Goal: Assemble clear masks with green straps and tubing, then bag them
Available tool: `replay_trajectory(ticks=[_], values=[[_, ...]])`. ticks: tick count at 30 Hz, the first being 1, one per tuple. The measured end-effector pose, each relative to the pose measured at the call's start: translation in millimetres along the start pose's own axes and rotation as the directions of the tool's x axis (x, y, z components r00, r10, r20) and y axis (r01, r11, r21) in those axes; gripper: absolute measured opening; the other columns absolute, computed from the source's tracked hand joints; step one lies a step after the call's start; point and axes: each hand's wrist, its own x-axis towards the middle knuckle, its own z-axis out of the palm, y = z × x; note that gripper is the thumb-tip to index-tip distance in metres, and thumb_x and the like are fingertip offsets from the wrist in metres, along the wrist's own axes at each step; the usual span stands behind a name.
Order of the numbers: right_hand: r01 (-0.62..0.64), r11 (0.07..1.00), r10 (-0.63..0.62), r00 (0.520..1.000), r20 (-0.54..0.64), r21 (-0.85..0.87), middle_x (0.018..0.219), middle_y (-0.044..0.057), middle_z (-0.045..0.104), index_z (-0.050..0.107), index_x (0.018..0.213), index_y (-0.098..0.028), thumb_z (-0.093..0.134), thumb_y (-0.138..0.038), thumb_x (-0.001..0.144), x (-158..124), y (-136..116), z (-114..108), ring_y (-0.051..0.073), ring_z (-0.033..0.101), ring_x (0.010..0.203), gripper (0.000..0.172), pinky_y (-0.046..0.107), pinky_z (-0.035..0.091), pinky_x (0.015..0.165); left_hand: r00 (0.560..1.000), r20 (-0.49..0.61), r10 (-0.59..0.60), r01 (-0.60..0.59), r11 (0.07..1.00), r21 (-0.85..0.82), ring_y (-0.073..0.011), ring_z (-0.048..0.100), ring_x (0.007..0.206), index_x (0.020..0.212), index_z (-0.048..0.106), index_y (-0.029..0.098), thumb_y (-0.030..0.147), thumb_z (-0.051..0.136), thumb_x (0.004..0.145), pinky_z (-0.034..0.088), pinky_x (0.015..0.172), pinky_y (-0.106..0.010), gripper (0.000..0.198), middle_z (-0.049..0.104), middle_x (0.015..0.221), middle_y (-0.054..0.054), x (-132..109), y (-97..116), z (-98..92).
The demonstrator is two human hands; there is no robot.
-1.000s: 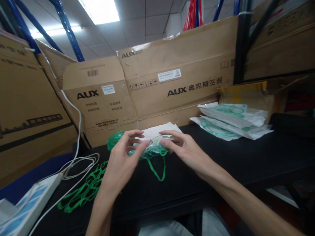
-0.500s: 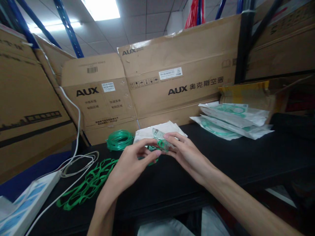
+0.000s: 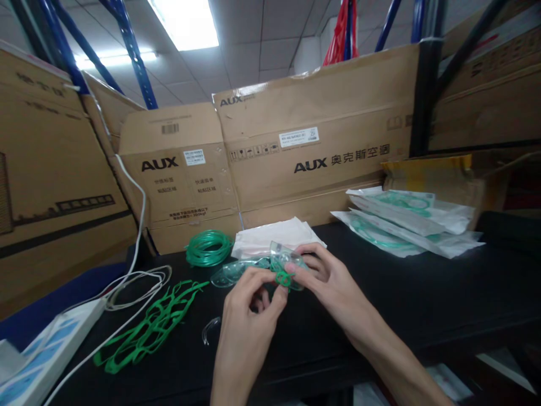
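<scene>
Both my hands meet over the black table. My left hand (image 3: 252, 307) pinches a green elastic strap (image 3: 284, 278) between thumb and forefinger. With my right hand (image 3: 327, 276) I hold a clear greenish plastic mask (image 3: 278, 255), its thumb beside the strap. Just behind my left hand lies another clear mask (image 3: 232, 272). A coil of green tubing (image 3: 208, 248) rests further back on the left, and a tangle of green straps (image 3: 158, 324) spreads at the left. White pouches (image 3: 274, 235) lie behind the masks.
Sealed packs with green tubing (image 3: 393, 225) are stacked at the right. A power strip (image 3: 54, 349) and white cable (image 3: 141, 220) lie at the left. Cardboard sheets (image 3: 262, 186) stand along the back. A small clear bent piece (image 3: 208, 330) is left of my left hand.
The view has shifted, and both hands sit lower in it. The green strap is now looped at my left fingertips. The second mask and the small clear piece have come into sight.
</scene>
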Motion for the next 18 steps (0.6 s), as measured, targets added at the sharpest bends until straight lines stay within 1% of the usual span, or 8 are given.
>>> replay_trajectory(ticks=[2, 4, 6, 7, 10, 12, 14, 18], values=[[-0.006, 1.0, 0.006, 0.999, 0.042, -0.002, 0.089, 0.001, 0.07, 0.056, 0.101, -0.023, 0.088, -0.041, 0.071, -0.9, 2.6, -4.6, 0.018, 0.069, 0.083, 0.048, 0.027, 0.054, 0.074, 0.999, 0.02, -0.034, 0.035, 0.999, -0.028, -0.0168, 0.057, 0.068, 0.086, 0.073, 0.021, 0.043, 0.066, 0.085, 0.044, 0.058, -0.025, 0.024, 0.066, 0.084, -0.004, -0.9, -2.7, -5.1], [-0.007, 1.0, 0.01, 0.995, 0.1, -0.027, 0.092, 0.001, 0.068, 0.056, 0.11, -0.024, 0.084, -0.041, 0.077, -2.4, 6.6, -5.9, 0.017, 0.069, 0.083, 0.047, 0.028, 0.055, 0.074, 0.986, 0.107, -0.125, 0.133, 0.988, -0.074, -0.0156, 0.054, 0.06, 0.094, 0.074, 0.019, 0.05, 0.066, 0.085, 0.042, 0.052, -0.024, 0.033, 0.064, 0.073, -0.003, -2.1, -7.5, -10.5], [-0.015, 0.999, 0.023, 0.987, 0.162, -0.049, 0.102, 0.003, 0.068, 0.055, 0.124, -0.024, 0.078, -0.039, 0.084, -5.2, 10.4, -4.5, 0.018, 0.069, 0.089, 0.049, 0.03, 0.056, 0.081, 0.962, 0.187, -0.2, 0.223, 0.969, -0.11, -0.0136, 0.05, 0.053, 0.102, 0.074, 0.018, 0.054, 0.064, 0.086, 0.038, 0.047, -0.022, 0.041, 0.063, 0.068, -0.002, -3.6, -13.0, -15.2], [-0.018, 0.998, 0.028, 0.982, 0.185, -0.055, 0.108, 0.005, 0.068, 0.054, 0.13, -0.024, 0.075, -0.038, 0.086, -7.3, 11.8, -3.1, 0.018, 0.069, 0.093, 0.05, 0.032, 0.055, 0.086, 0.955, 0.205, -0.212, 0.239, 0.964, -0.115, -0.0133, 0.05, 0.053, 0.105, 0.074, 0.018, 0.054, 0.062, 0.088, 0.038, 0.046, -0.022, 0.042, 0.064, 0.071, -0.002, -4.5, -15.3, -17.2], [-0.009, 0.997, 0.025, 0.978, 0.208, -0.08, 0.12, 0.007, 0.066, 0.057, 0.132, -0.021, 0.07, -0.032, 0.089, -16.1, 13.8, 2.0, 0.019, 0.067, 0.105, 0.046, 0.033, 0.052, 0.098, 0.971, 0.194, -0.14, 0.152, 0.987, -0.048, -0.0143, 0.056, 0.064, 0.105, 0.076, 0.02, 0.043, 0.061, 0.092, 0.042, 0.055, -0.021, 0.031, 0.069, 0.08, -0.004, -7.7, -18.9, -22.0], [0.007, 0.994, 0.014, 0.981, 0.195, -0.105, 0.122, 0.008, 0.066, 0.059, 0.129, -0.02, 0.068, -0.032, 0.09, -22.5, 13.8, 4.7, 0.02, 0.065, 0.108, 0.041, 0.031, 0.051, 0.099, 0.979, 0.198, -0.052, 0.05, 0.999, 0.016, -0.0147, 0.058, 0.069, 0.1, 0.078, 0.022, 0.036, 0.062, 0.093, 0.043, 0.06, -0.021, 0.023, 0.068, 0.08, -0.003, -10.0, -18.0, -24.5], [0.013, 0.992, 0.01, 0.982, 0.186, -0.125, 0.118, 0.007, 0.067, 0.059, 0.128, -0.02, 0.067, -0.035, 0.092, -27.3, 13.6, 5.8, 0.02, 0.065, 0.105, 0.039, 0.031, 0.052, 0.096, 0.975, 0.223, 0.012, -0.021, 0.999, 0.041, -0.0145, 0.058, 0.069, 0.095, 0.08, 0.024, 0.033, 0.064, 0.092, 0.043, 0.061, -0.021, 0.019, 0.068, 0.08, -0.002, -11.6, -15.3, -26.7], [0.037, 0.983, -0.004, 0.983, 0.182, -0.18, 0.103, 0.004, 0.068, 0.061, 0.121, -0.02, 0.066, -0.043, 0.094, -29.5, 14.2, 5.4, 0.018, 0.065, 0.094, 0.036, 0.03, 0.053, 0.091, 0.956, 0.288, 0.058, -0.055, 0.998, -0.016, -0.0158, 0.063, 0.078, 0.092, 0.081, 0.025, 0.032, 0.065, 0.094, 0.046, 0.07, -0.021, 0.017, 0.071, 0.086, -0.002, -11.6, -9.2, -28.6]])
